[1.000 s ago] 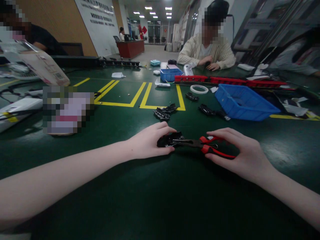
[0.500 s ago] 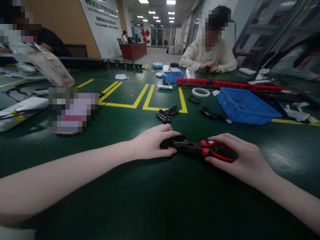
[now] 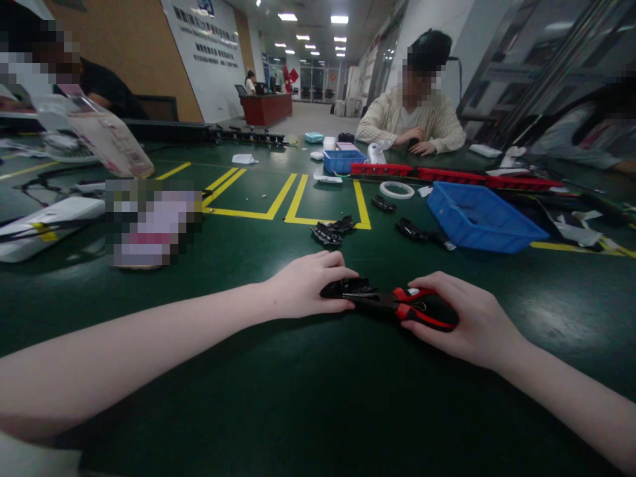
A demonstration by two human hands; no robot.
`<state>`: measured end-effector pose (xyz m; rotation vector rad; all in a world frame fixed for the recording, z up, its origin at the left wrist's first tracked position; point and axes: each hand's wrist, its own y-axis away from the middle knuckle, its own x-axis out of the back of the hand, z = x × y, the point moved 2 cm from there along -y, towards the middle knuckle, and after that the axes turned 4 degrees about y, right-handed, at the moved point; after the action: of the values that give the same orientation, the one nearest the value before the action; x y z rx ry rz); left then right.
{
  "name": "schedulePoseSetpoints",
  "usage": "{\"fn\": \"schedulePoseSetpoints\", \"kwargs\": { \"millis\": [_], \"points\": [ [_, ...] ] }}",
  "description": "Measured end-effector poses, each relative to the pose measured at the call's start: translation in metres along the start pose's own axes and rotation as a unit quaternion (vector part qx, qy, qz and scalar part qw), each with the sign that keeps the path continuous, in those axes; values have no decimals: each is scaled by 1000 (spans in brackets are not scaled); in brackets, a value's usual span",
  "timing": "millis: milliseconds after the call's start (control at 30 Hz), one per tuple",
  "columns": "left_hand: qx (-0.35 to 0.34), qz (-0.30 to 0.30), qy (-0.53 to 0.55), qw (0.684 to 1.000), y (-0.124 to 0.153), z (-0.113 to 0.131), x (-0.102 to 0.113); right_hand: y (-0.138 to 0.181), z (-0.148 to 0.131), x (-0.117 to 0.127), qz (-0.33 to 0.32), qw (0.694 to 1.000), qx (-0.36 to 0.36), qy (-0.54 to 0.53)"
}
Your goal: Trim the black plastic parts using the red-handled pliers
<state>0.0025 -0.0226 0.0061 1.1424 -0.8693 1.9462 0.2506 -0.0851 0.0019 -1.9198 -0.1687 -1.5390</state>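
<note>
My left hand (image 3: 308,288) rests on the green table and pins a small black plastic part (image 3: 345,287) with its fingers closed round it. My right hand (image 3: 464,321) grips the red and black handles of a pair of pliers (image 3: 405,306), squeezed nearly together. The pliers' dark jaws point left and meet the black part between my two hands.
More black parts (image 3: 332,230) lie beyond my hands near yellow tape lines (image 3: 298,199). A large blue bin (image 3: 479,218) stands right, a small blue bin (image 3: 342,161) and a tape roll (image 3: 396,190) farther back. A person in a striped shirt (image 3: 412,122) sits across; another sits far left.
My right hand has closed tighter, bringing the pliers' handles together. The view has tilted slightly, so the hands sit a little lower in the picture. My left hand has stayed on the part.
</note>
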Motion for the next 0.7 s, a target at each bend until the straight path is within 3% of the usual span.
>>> {"fn": "schedulePoseSetpoints", "kwargs": {
  "millis": [200, 700],
  "points": [
    [2, 11, 12, 1000, 1, -1, -1, -1, 5, 3, 48, 999, -5, 0],
    [5, 4, 7, 1000, 1, 0, -1, -1, 7, -2, 19, 999, -16, 38]
  ]
}}
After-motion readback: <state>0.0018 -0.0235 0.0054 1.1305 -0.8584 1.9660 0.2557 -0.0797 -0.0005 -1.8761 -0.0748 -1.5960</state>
